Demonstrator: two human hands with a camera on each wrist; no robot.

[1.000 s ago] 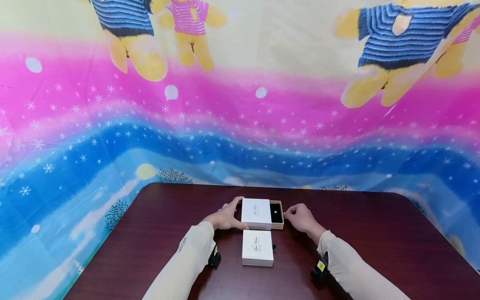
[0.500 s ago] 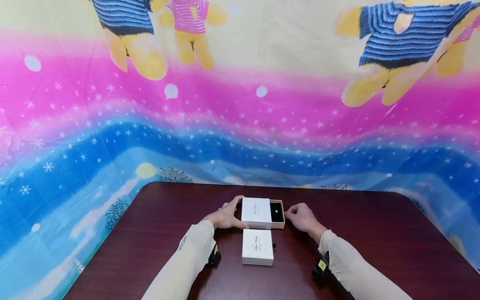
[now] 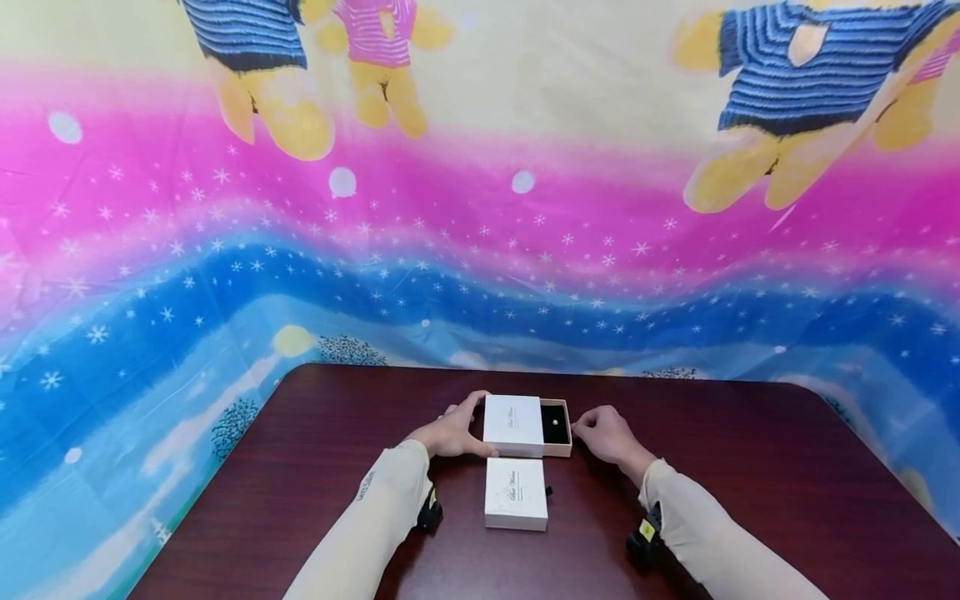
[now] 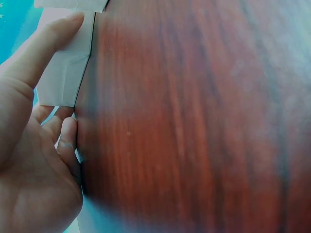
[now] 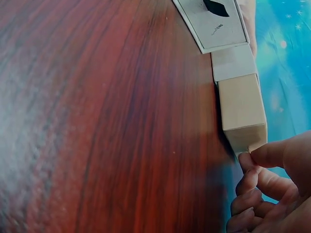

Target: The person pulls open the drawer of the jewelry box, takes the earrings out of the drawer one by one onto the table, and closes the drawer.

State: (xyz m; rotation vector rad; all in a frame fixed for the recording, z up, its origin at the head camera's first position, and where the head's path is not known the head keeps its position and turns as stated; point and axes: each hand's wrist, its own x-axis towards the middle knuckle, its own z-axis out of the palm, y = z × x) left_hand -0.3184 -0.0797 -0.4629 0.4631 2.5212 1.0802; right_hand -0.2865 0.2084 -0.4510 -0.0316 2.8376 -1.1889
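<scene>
A white jewelry box [image 3: 513, 425] with script lettering lies near the table's far side. My left hand [image 3: 448, 433] grips its sleeve from the left, the thumb along the near side and the fingers at the far side. Out of the sleeve's right end sticks a beige drawer [image 3: 566, 451], its black lining holding a small pale bead-like piece [image 3: 555, 422]. My right hand [image 5: 272, 184] pinches at the middle of the drawer's end face, thumb against forefinger; whatever lies between the fingertips is hidden. The sleeve covers the drawer's left part.
Right in front of it lies a second white box [image 3: 516, 492], closed, with a black ribbon tab [image 3: 549, 492] on its right side. Both stand on a dark red wooden table [image 3: 337, 533]. Behind hangs a printed cloth [image 3: 480, 208] that meets the table's far edge.
The drawer has slid slightly further right out of the sleeve, and my right hand has moved right with it. My left hand and the sleeve stay nearly in place.
</scene>
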